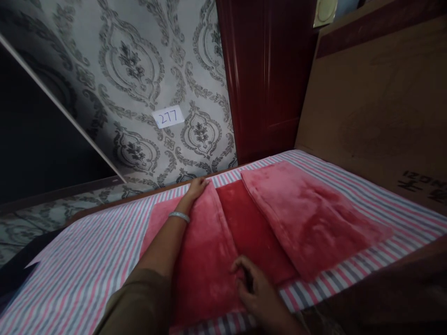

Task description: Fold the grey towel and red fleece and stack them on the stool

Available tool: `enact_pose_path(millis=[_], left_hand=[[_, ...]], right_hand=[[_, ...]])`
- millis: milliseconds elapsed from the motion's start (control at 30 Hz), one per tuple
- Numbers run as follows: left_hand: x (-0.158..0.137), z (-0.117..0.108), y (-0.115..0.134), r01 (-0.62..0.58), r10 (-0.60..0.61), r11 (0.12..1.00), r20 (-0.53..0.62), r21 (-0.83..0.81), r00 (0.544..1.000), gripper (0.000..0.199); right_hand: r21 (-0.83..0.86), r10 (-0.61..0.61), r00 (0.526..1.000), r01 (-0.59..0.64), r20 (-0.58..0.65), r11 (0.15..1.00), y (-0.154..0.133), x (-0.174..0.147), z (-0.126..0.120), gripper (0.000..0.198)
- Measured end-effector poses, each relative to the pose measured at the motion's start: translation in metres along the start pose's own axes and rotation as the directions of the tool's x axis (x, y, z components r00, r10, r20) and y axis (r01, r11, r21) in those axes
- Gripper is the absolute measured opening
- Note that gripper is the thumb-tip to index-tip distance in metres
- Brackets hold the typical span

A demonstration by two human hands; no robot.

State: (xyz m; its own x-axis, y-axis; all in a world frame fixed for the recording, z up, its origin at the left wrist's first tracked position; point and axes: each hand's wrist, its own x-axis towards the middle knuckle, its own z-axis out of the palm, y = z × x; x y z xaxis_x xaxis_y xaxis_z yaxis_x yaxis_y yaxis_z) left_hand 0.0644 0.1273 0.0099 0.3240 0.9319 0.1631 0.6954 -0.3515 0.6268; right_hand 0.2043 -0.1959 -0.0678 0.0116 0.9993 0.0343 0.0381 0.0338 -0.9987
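Observation:
A pink-red plush cloth [209, 242] lies on a striped sheet, its left and right sides folded inward. Between the two flaps shows a strip of its deeper red layer [253, 225]. My left hand [198, 187], with a pale bangle on the wrist, is closed at the far corner of the left flap. My right hand [256, 286] is curled at the near part of that flap's inner edge, with thumb and index finger bent toward the fabric. The right flap [296, 209] lies apart from both hands, somewhat wrinkled.
The striped sheet [101, 246] covers the table. A large cardboard box [380, 102] stands along the right side. Behind are a dark red panel [265, 74] and patterned wallpaper bearing a paper label [168, 116] marked 277. A dark panel [38, 125] stands at the left.

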Motion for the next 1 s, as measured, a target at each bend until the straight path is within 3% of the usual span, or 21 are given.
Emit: enact_pose_path(millis=[233, 533, 800, 1000], left_hand=[[-0.011, 0.025, -0.010, -0.002, 0.011, 0.988, -0.056, 0.156, 0.998, 0.031], [-0.001, 0.006, 0.003, -0.042, 0.073, 0.982, -0.164, 0.185, 0.984, 0.037], [-0.013, 0.028, -0.002, -0.026, 0.035, 0.955, -0.025, 0.294, 0.999, 0.025], [-0.014, 0.008, 0.005, -0.030, 0.040, 0.944, -0.023, 0.330, 0.999, 0.028]], right_hand=[[0.079, 0.012, 1.000, -0.014, 0.026, 0.997, 0.003, -0.001, -0.001, 0.018], [0.005, -0.056, 0.997, 0.056, -0.049, 0.998, -0.002, -0.006, 0.002, 0.024], [-0.022, -0.021, 0.999, 0.020, -0.043, 1.000, -0.009, -0.008, -0.001, 0.023], [-0.068, -0.024, 1.000, 0.023, -0.012, 0.997, -0.010, -0.004, -0.006, 0.024]])
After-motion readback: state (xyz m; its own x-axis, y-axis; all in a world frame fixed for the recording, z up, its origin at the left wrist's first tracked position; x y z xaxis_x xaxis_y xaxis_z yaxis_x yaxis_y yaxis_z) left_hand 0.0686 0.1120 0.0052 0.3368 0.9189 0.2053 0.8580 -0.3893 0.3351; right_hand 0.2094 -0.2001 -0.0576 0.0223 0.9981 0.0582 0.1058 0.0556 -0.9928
